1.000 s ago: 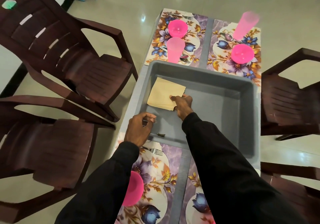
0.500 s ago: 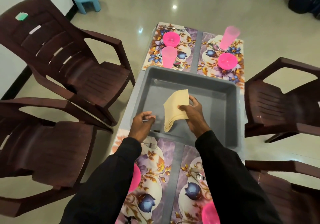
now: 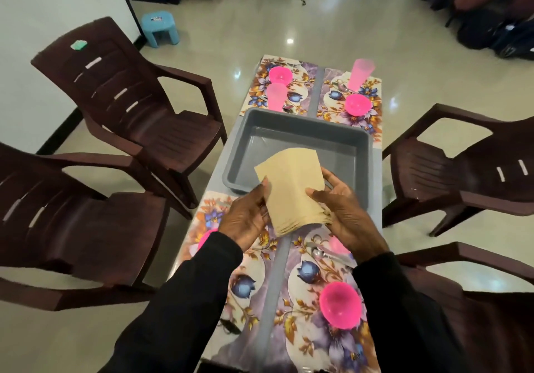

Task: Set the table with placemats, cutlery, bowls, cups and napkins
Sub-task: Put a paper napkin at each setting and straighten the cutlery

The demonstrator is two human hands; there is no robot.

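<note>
Four floral mats lie on the grey tabletop (image 3: 274, 286): far-left mat (image 3: 306, 82), far-right mat (image 3: 332, 96), near-left mat (image 3: 242, 283) and near-right mat (image 3: 306, 271). A grey tub (image 3: 303, 130) sits between the far pair and the near pair.

Napkins: one beige stack (image 3: 291, 187) is held in the air, tilted, over the tub's near edge and the near mats. Its lower edges are fanned slightly.

Hands: the left hand (image 3: 245, 219) grips the stack's left edge, thumb on the upper face. The right hand (image 3: 346, 219) holds the lower right corner, thumb on the upper face and fingers behind. Both sleeves are black.

Far-left mat: a pink bowl (image 3: 280, 74) at the far side, with a pink cup (image 3: 276, 96) just nearer the tub.

Far-right mat: a second cup (image 3: 360, 73) at the far edge and a second bowl (image 3: 357, 104) nearer the tub. Cutlery lies between them, too small to identify.

Near-right mat: a third bowl (image 3: 341, 304) toward the near edge and a spoon (image 3: 320, 254) near the right wrist. A pink item (image 3: 336, 247) is mostly hidden by the right hand; its type cannot be told.

Near-left mat: another pink object (image 3: 206, 238) is partly hidden by the left sleeve; its type cannot be told.

Surroundings: two brown chairs stand on the left (image 3: 138, 104) (image 3: 57, 216) and two on the right (image 3: 462, 170) (image 3: 491, 300). A blue stool (image 3: 160, 27) stands on the floor beyond the far left chair.
</note>
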